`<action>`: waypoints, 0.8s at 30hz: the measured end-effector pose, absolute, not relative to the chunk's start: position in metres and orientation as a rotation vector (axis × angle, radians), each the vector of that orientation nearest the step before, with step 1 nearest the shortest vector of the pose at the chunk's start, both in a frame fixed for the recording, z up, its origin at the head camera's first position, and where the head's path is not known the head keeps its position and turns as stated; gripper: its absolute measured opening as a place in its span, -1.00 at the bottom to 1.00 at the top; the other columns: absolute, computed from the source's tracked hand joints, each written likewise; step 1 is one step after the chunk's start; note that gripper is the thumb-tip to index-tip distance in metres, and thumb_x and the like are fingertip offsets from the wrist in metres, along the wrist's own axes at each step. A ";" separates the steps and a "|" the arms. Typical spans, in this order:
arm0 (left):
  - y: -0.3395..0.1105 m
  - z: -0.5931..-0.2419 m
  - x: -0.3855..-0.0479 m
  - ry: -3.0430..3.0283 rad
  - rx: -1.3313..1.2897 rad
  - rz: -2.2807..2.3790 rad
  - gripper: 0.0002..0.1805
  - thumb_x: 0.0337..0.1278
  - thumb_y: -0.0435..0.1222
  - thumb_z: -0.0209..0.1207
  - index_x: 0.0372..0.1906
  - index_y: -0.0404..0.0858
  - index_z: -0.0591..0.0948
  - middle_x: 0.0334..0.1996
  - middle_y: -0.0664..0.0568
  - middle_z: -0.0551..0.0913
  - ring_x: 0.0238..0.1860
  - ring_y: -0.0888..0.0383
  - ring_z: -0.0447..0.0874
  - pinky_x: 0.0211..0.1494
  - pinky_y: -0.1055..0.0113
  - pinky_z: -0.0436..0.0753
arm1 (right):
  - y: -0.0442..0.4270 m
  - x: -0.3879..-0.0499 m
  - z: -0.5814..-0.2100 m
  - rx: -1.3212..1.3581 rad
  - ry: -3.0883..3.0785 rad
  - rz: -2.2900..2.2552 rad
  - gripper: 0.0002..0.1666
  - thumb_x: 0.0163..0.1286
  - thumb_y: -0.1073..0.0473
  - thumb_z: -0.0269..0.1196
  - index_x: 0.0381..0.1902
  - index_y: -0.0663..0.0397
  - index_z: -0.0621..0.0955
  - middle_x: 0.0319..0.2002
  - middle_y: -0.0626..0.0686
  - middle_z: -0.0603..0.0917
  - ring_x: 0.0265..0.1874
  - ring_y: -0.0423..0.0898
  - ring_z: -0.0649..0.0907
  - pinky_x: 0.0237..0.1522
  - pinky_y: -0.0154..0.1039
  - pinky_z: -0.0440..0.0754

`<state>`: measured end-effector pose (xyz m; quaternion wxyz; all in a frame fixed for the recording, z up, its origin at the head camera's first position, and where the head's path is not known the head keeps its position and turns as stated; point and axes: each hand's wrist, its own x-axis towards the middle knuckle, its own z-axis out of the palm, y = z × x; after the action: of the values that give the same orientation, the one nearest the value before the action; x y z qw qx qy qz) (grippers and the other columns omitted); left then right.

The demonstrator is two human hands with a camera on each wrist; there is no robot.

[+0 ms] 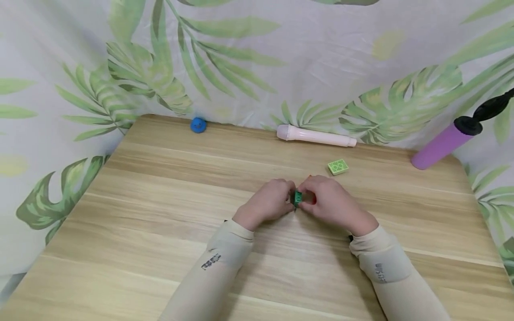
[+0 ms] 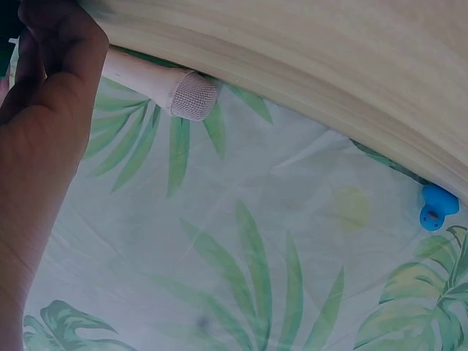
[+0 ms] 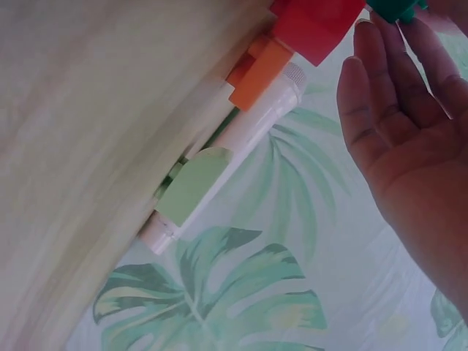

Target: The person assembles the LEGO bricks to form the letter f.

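Note:
Over the middle of the table, my left hand (image 1: 270, 199) and right hand (image 1: 331, 200) meet at a small dark green toy brick (image 1: 297, 198). Fingers and thumb of each hand pinch it from opposite sides. In the right wrist view the green brick (image 3: 395, 9) shows at the fingertips, cut off by the frame's top. A red brick (image 3: 322, 29) and an orange brick (image 3: 262, 73) appear near the right hand there; in the head view that hand mostly hides them. A light green brick (image 1: 338, 167) lies on the table beyond the right hand.
A pink toy microphone (image 1: 317, 135) lies along the table's back edge. A blue duck-like toy (image 1: 198, 125) sits at the back left. A purple pump (image 1: 443, 142) with a black top stands at the back right. Leaf-patterned cloth (image 1: 241, 58) hangs behind the wooden table (image 1: 160, 214).

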<state>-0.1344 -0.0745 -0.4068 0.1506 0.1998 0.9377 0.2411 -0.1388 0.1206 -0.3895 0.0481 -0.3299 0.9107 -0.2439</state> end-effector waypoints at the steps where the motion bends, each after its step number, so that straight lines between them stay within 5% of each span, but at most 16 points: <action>1: -0.074 -0.407 -0.135 2.692 0.572 0.690 -0.75 0.34 -0.23 0.42 0.01 -0.21 0.69 -0.27 0.07 0.63 -0.20 0.13 0.54 -0.10 0.31 0.56 | 0.121 -0.138 -0.390 -1.015 2.786 -0.736 -0.75 0.26 0.22 0.56 -0.13 0.08 0.75 -0.15 0.05 0.77 -0.12 -0.01 0.69 0.04 -0.03 0.67; 18: -0.090 -0.395 -0.141 2.594 0.474 0.895 -0.70 0.32 -0.28 0.37 0.10 -0.20 0.69 -0.31 0.06 0.66 -0.29 0.13 0.58 -0.15 0.28 0.58 | 0.121 -0.138 -0.390 -1.014 2.784 -0.753 -0.81 0.33 0.17 0.53 -0.14 -0.01 0.75 -0.27 -0.02 0.72 -0.25 -0.05 0.63 -0.12 -0.12 0.61; 24: -0.089 -0.392 -0.141 2.587 0.448 0.874 -0.62 0.30 -0.28 0.41 0.17 -0.20 0.66 -0.27 0.06 0.66 -0.25 0.12 0.59 -0.09 0.25 0.60 | 0.138 -0.145 -0.376 -0.842 2.784 -0.728 -0.44 0.31 0.08 0.55 0.22 0.07 0.67 0.11 0.11 0.75 0.05 0.05 0.72 0.11 0.07 0.68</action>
<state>-0.1408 -0.0891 -0.3925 0.1859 0.1591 0.9186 0.3104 -0.1449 0.1377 -0.3765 0.0718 -0.2800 0.9261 -0.2423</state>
